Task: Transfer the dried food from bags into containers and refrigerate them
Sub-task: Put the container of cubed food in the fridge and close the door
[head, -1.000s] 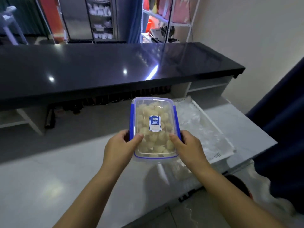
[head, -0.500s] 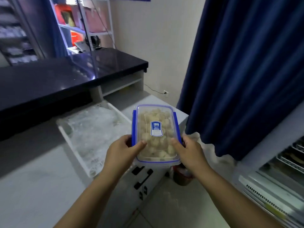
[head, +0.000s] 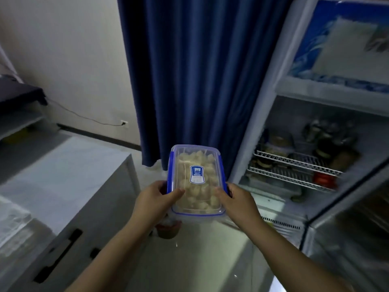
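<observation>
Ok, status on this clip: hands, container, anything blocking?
Full lidded container gripped by left hand and right hand. Open fridge ahead-right, wire shelves partly stocked. Nothing seen between.

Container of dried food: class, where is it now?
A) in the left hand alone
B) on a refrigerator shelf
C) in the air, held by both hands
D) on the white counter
C: the left hand and the right hand grip the container by its long sides, in front of the open refrigerator.
</observation>
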{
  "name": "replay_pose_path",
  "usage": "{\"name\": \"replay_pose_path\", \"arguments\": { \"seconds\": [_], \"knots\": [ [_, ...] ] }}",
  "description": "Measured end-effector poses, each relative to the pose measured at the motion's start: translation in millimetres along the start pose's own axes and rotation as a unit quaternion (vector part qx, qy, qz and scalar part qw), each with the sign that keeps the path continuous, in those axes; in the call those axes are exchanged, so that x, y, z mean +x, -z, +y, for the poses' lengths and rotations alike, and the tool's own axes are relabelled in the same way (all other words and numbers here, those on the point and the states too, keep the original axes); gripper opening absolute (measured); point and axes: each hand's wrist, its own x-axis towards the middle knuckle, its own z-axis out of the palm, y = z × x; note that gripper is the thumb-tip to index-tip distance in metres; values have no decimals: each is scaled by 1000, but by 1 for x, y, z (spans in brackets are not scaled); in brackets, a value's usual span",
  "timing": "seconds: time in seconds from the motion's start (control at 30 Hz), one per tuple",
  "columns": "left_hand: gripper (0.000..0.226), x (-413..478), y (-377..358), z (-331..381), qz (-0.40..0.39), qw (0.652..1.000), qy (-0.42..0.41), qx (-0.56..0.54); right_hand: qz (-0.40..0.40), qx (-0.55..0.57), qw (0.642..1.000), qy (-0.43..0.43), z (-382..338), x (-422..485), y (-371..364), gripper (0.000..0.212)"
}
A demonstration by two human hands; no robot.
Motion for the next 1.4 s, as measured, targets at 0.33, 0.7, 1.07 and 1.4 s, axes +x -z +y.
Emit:
{"name": "replay_pose_path", "arguments": {
  "seconds": [0.33, 0.7, 1.07, 1.4],
  "knots": [
    [15, 103, -126, 55, -119, 990, -51, 63, 122, 14, 985, -119, 78, 51, 84, 35],
    [13, 244, -230, 92, -205, 975, -47, 75, 213, 118, 947, -207, 117, 162, 130, 24],
    [16, 318, -344, 104, -214, 975, -14, 59, 219, 246, 917, -223, 188, 249, 183, 8],
    [31, 369, -437, 139, -105, 993, 10, 61, 174, 206, 946, -178, 252, 344, 245, 37]
  ]
}}
